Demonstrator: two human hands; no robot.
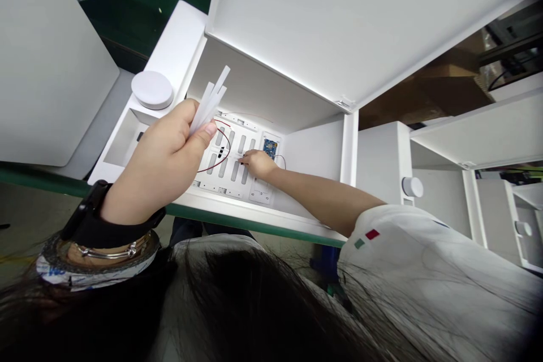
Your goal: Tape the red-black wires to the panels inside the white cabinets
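Note:
My left hand (169, 150) is closed around several narrow white strips (211, 97), whose ends fan out above the thumb. Deep inside an open white cabinet (348, 153), my right hand (259, 163) reaches down to a white slotted panel (229, 181). Its fingertips are pinched together at a small dark piece on the panel; whether they grip it is hidden. A red and black wire (229, 147) loops over the slots between my hands. Just beyond the right hand lies a blue circuit board (270, 147).
The cabinet's white lid (331, 17) stands raised at the back. A round white knob (151, 89) sits on the left end. Similar white cabinets (382, 164) line up at right, near a cardboard box (449, 85). A roll of tape (97, 263) hangs around my left wrist.

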